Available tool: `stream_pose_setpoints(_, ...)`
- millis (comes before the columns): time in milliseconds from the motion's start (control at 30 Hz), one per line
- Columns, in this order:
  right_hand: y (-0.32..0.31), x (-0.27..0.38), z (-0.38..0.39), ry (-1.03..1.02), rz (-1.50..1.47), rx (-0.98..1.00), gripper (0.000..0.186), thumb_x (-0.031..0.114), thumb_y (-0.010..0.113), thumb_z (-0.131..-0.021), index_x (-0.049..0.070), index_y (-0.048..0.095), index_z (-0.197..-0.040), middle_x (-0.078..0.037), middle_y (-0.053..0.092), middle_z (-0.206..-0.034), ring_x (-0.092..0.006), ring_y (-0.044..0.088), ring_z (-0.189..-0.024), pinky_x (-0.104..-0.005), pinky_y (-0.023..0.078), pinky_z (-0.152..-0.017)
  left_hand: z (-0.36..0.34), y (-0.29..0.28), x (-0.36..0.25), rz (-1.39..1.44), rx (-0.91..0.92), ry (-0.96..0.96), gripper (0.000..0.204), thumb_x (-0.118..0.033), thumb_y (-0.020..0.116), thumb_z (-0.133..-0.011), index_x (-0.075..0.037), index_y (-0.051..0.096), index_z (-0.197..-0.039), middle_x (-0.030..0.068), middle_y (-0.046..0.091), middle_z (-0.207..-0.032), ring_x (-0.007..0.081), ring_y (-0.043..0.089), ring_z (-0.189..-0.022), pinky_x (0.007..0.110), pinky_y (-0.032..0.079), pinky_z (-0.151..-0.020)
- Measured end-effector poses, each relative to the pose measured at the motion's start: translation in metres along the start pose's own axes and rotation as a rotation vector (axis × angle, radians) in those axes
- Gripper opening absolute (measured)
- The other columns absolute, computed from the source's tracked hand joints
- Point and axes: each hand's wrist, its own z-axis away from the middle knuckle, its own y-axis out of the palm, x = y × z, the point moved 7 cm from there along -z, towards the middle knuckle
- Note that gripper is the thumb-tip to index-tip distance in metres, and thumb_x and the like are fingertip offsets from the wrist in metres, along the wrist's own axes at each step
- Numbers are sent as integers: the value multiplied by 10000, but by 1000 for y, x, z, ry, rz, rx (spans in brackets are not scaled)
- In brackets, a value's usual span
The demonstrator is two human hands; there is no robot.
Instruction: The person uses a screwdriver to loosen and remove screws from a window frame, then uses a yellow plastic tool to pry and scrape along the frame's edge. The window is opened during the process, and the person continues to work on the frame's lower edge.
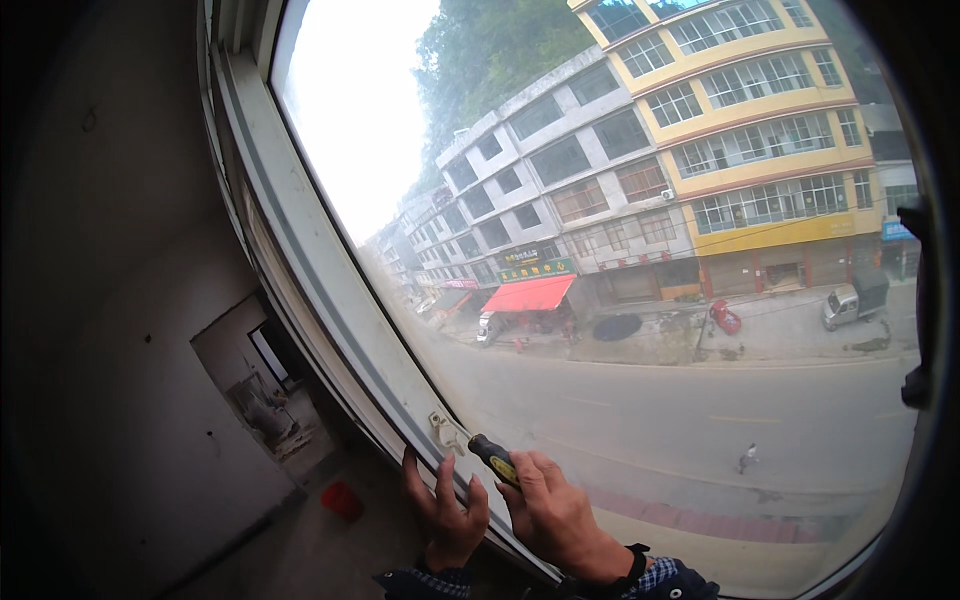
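Observation:
My right hand (562, 522) is closed around the black and yellow handle of a screwdriver (492, 456). Its shaft points up and left toward a small pale metal window latch (443, 432) on the white window frame (335, 300). The shaft reaches the latch area, but I cannot tell whether the tip sits in a screw. Just below the latch, my left hand (450, 520) has its fingers spread and raised along the frame's inner edge, with nothing held in them.
Beyond the glass (620, 400) lie a street, a red awning (530, 293), a parked truck (857, 300) and a walking person (748, 458). Indoors at left, a red bucket (342, 500) stands on the dark floor near a doorway (265, 375) in a bare wall.

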Motion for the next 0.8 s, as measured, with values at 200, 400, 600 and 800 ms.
stream_pose_setpoints(200, 3, -2, 2, 18, 7, 20, 484, 101, 774, -878, -38, 595, -1305, -210, 665, -1150, -365, 712, -841, -406, 597, -618, 1, -6, -8, -108, -5, 66, 457, -161, 724, -880, -48, 598, -1305, 332, 394, -1481, 509, 427, -1325, 602, 403, -1080)
stream_pose_setpoints(400, 3, -2, 5, 49, 26, 43, 472, 129, 770, -885, -19, 607, -1302, -200, 672, -1146, -349, 717, -815, -401, 592, -592, 1, -13, -17, -162, -8, 125, 361, -180, 724, -893, -47, 675, -1225, 304, 433, -1475, 497, 417, -1336, 616, 380, -1090)
stream_pose_setpoints(600, 3, -5, 9, 49, 40, 44, 462, 138, 763, -888, -15, 616, -1299, -188, 678, -1142, -334, 718, -805, -390, 584, -566, 2, -4, -29, -308, 154, 306, 242, -224, 705, -872, -101, 729, -1080, 140, 643, -1294, 359, 507, -1331, 587, 330, -1091)
stream_pose_setpoints(800, 6, -7, 12, 9, 85, 63, 472, 211, 700, -929, -6, 581, -1331, -187, 658, -1157, -324, 716, -708, -391, 572, -517, 1, 11, -41, -322, 286, 363, 174, -194, 667, -823, -66, 709, -934, 112, 697, -1174, 309, 605, -1241, 540, 354, -1078)
